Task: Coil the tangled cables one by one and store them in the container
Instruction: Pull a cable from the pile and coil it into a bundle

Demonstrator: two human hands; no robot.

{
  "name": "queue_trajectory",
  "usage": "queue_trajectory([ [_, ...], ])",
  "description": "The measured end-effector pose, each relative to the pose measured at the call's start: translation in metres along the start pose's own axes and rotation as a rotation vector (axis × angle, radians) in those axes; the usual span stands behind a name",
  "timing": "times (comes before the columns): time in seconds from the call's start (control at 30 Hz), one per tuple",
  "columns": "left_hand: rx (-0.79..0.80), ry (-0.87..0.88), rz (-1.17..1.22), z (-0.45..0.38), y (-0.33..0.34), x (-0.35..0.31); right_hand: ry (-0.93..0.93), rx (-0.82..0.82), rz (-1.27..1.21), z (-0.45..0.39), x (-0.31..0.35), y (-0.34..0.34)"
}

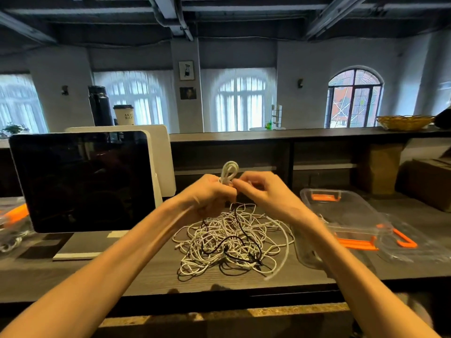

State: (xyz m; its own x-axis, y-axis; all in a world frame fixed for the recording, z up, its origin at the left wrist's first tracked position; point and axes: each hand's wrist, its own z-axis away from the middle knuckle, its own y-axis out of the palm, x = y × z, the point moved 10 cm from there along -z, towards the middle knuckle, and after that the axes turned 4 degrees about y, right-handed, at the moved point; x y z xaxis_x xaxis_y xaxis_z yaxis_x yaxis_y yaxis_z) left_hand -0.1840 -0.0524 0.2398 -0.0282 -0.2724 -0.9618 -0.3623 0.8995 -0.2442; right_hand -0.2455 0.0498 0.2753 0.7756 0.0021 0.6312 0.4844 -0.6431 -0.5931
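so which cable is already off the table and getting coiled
The white cable looped up between the left hand and right hand; the other white and black cables lie tangled in the pile below.

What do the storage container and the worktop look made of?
Container: clear, glossy plastic, it seems; the counter shows through its walls, and the orange latches look like opaque plastic. Worktop: dark grey wood or wood-look laminate, matte, with visible grain lines.

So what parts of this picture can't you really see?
- Head view: the left hand covers the lower part of the white coil, so its loop count is hidden.
- The right hand is motion-blurred; its exact grip on the cable is unclear.
- The container floor is partly behind the right forearm.
- The cable pile is too tangled to count.
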Motion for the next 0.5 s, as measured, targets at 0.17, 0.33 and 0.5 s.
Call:
queue_trajectory([
  [0.17, -0.258, 0.052, -0.550, -0.008, -0.034, -0.005, -0.166, 0.091, 0.712, 0.007, 0.034, 0.034],
  [0.33, -0.302, 0.253, -1.208, 0.006, -0.006, -0.031, -0.322, 0.149, 0.954, 0.023, 0.071, 0.042],
  [0.5, -0.030, 0.379, -1.095, 0.010, 0.018, -0.020, -0.305, 0.114, 0.502, 0.012, 0.076, 0.002],
])
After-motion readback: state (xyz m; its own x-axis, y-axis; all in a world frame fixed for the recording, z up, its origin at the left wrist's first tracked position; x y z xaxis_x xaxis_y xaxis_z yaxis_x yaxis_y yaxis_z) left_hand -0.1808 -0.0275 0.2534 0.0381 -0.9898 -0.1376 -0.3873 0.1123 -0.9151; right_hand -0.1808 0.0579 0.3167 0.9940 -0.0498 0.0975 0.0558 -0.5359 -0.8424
